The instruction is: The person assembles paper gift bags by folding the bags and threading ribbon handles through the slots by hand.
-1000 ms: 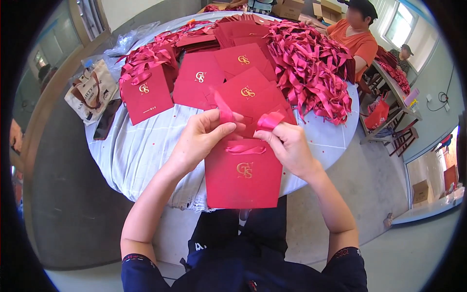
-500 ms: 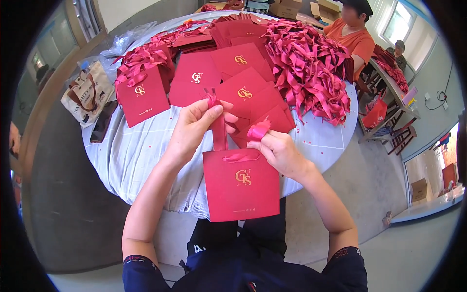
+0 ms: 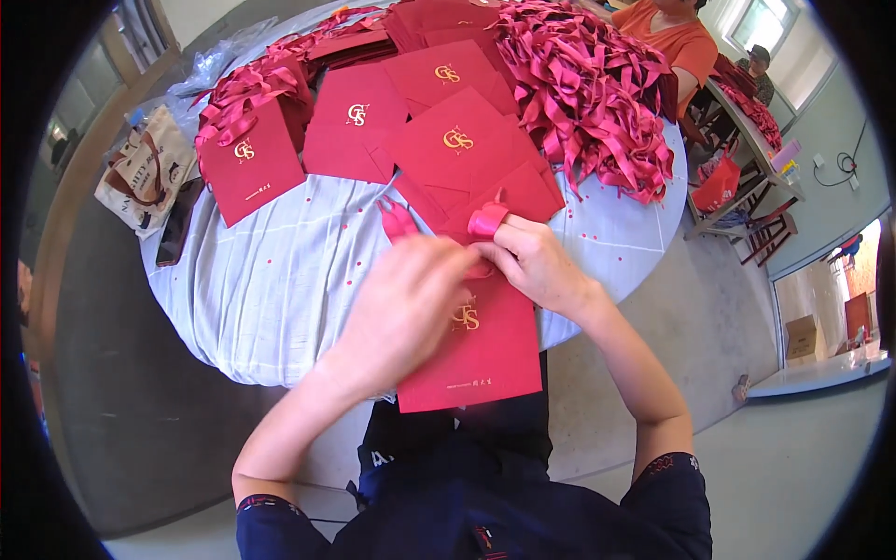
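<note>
I hold a flat red paper gift bag (image 3: 481,350) with a gold emblem in front of my chest, over the near edge of the round table (image 3: 280,280). My left hand (image 3: 406,308) lies across the bag's top and covers most of its upper half. My right hand (image 3: 537,261) pinches a loop of red ribbon (image 3: 487,221) at the bag's top edge. Another end of the ribbon (image 3: 397,217) sticks up just left of my hands.
More red bags (image 3: 448,140) lie flat across the white-clothed table, one (image 3: 250,163) at the left. A big heap of red ribbons (image 3: 588,93) fills the far right. A printed tote bag (image 3: 145,168) hangs at the left edge. A person in orange (image 3: 677,42) sits opposite.
My left hand has come down from holding the ribbon upright and now lies over the bag's top. My right hand has moved in closer, and the bag has tilted slightly.
</note>
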The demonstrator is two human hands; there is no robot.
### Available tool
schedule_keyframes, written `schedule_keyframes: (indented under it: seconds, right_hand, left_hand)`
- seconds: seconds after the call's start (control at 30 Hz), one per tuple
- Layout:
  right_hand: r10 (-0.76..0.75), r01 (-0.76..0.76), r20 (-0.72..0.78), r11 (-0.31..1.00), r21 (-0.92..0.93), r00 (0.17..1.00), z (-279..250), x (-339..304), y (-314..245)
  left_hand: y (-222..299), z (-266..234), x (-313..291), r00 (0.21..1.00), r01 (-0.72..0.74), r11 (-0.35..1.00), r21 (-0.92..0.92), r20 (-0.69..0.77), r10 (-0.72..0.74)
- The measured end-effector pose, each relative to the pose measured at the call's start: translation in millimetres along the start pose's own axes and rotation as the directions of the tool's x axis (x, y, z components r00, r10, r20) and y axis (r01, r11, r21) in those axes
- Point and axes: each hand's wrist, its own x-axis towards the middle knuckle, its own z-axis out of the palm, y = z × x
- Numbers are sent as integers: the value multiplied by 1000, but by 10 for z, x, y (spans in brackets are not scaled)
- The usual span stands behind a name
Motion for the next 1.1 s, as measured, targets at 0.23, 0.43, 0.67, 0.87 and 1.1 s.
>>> schedule_keyframes:
  seconds: [0.23,0.43,0.67,0.87,1.1]
  right_hand:
    - [73,-81,-155,996,-44,985,93,-81,-128]
    - [95,-108,-237,993,-41,967,131,-118,-117]
    - [276,-263,-128,958,110,952,-70,-62,-160]
    - [251,-254,54,965,71,967,-383,-72,-361]
    - [93,-83,236,995,-55,967,-324,-101,-284]
  left_hand:
    - [72,243,-212,977,47,999,-19,208,-42]
    - [61,261,-215,973,111,991,-73,210,-94]
    - [67,201,-181,989,143,954,-265,63,-131]
    - [6,182,51,970,244,935,-258,67,-235]
    - [31,260,184,981,172,985,14,92,-173]
